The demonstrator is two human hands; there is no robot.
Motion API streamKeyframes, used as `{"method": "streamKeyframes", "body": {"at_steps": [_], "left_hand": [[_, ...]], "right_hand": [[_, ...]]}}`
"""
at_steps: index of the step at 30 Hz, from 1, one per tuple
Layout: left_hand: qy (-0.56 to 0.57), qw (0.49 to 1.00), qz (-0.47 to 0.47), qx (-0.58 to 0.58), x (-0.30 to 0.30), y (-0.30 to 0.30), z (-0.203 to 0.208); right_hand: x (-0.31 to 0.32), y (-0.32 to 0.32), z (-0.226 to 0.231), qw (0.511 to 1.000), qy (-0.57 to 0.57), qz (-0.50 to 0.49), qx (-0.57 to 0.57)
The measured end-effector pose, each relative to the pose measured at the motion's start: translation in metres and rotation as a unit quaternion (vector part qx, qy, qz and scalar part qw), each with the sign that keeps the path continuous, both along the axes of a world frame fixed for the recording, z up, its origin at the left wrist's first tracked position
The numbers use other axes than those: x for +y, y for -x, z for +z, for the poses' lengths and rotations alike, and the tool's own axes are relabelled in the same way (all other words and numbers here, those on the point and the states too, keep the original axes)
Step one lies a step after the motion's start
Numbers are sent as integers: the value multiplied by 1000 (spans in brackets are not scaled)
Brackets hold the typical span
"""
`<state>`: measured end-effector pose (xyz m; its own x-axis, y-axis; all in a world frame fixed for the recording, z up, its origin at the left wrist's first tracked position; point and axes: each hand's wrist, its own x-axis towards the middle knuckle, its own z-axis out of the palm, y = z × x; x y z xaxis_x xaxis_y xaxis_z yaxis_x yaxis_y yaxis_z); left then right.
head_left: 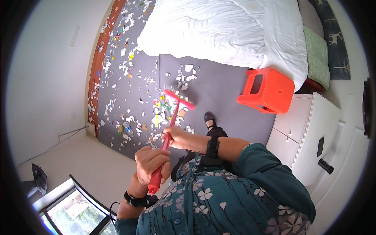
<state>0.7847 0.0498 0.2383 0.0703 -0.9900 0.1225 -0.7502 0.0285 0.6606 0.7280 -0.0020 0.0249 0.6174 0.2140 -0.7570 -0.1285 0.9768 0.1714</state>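
A red broom point(175, 115) slants down to the grey floor, its narrow pink crosswise head point(180, 99) among scattered litter. My left hand point(151, 161) wraps round the handle near its upper end. Farther along the shaft, my right hand point(175, 137) is closed on it too. White paper scraps point(157, 120) and small coloured pieces lie around the head and on its near side. Another cluster of white scraps point(184, 80) is just beyond it. Whether the head touches the floor I cannot tell, and its bristles are too blurred to make out.
More litter covers the floor's left side and a reddish-brown strip point(95, 74) along the wall. A bed with a white quilt point(219, 31) stands ahead. An orange plastic stool point(270, 91) lies tipped beside it, near a white cabinet point(293, 129). My shoe point(210, 117) is close by.
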Motion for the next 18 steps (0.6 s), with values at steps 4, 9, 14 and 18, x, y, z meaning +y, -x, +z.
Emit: {"method": "streamKeyframes", "body": {"at_steps": [4,9,14,18], "left_hand": [[4,1000,15,24,3,0,-22],[-15,983,77,169,-9,11,-82],[-38,960,123,248,-15,15,-123],[-64,955,166,238,4,4,-91]], "right_hand": [[-39,13,-13,996,69,-48,26],[-96,17,-80,972,200,-51,113],[-124,7,-111,955,222,22,193],[-76,-5,-116,977,160,45,135]]}}
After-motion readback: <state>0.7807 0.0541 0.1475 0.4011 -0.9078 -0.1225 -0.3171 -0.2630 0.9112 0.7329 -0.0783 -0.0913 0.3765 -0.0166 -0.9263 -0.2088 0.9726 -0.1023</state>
